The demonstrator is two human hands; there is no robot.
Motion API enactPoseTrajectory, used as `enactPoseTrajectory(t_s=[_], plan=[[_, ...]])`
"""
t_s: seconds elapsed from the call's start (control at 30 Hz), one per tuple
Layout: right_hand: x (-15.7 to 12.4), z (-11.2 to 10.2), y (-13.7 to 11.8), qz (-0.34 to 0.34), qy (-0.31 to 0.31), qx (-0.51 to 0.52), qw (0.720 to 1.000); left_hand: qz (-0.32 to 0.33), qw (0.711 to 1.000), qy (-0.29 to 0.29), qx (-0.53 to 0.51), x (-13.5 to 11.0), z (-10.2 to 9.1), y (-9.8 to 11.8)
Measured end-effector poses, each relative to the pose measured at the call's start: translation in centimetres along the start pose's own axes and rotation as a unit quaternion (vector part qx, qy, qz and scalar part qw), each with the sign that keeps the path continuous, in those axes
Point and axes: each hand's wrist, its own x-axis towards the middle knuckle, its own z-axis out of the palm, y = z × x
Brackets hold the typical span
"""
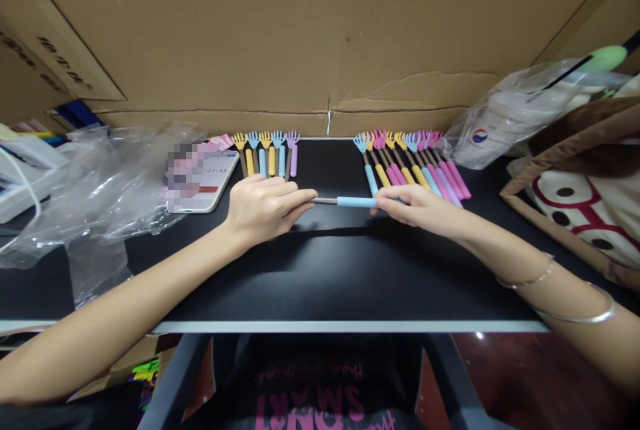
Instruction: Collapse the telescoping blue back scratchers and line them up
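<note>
Between my two hands a back scratcher with a light-blue handle (pixel 357 203) and a thin metal rod is held level above the black table. My left hand (pixel 265 209) pinches the rod's left end; the tip there is hidden in the fingers. My right hand (pixel 415 207) is closed round the right end of the blue handle. Behind the left hand lies a row of several back scratchers (pixel 271 157) in yellow, blue and purple. A second row of back scratchers (pixel 407 160), in blue, yellow and pink, lies behind the right hand, their claw ends toward the cardboard.
A phone (pixel 213 180) showing a timer and crumpled clear plastic bags (pixel 105 183) are on the left. To the right stand a bagged cup (pixel 515 123) and a brown-edged cloth bag (pixel 590 183). A cardboard wall (pixel 280 37) closes off the back of the table (pixel 320 277).
</note>
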Motion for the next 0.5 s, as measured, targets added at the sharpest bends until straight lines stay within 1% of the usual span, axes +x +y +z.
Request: enactPoseTrajectory(t_s=[0.07, 0.13, 0.2, 0.27, 0.33, 0.4, 0.43, 0.5], plan=[[0.0, -0.1, 0.3, 0.018, -0.041, 0.054, 0.998, 0.006, 1.0, 0.003, 0.009, 0.0, -0.1, 0.2], [0.1, -0.1, 0.6, 0.02, -0.06, 0.086, 0.994, 0.003, 1.0, 0.008, 0.006, 0.1, 0.0, 0.4], [0.2, 0.0, 0.8, 0.016, -0.06, 0.092, 0.994, -0.006, 1.0, 0.002, -0.004, 0.1, 0.1, 0.5], [0.3, 0.1, 0.8, 0.018, -0.048, 0.073, 0.996, -0.021, 1.0, -0.016, -0.011, 0.2, 0.2, 0.5], [0.3, 0.2, 0.5, 0.02, -0.02, 0.026, 0.999, -0.033, 0.999, -0.039, -0.013, 0.3, 0.2, 0.5], [0.2, 0.4, 0.2, 0.005, 0.028, -0.052, 0.998, -0.045, 0.997, -0.058, -0.018, 0.4, 0.2, 0.5], [0.1, 0.5, 0.0, -0.008, 0.057, -0.098, 0.993, -0.05, 0.996, -0.065, -0.023, 0.5, 0.1, 0.5], [-0.1, 0.6, -0.3, -0.038, 0.115, -0.188, 0.975, -0.066, 0.994, -0.077, -0.037, 0.5, 0.1, 0.6]])
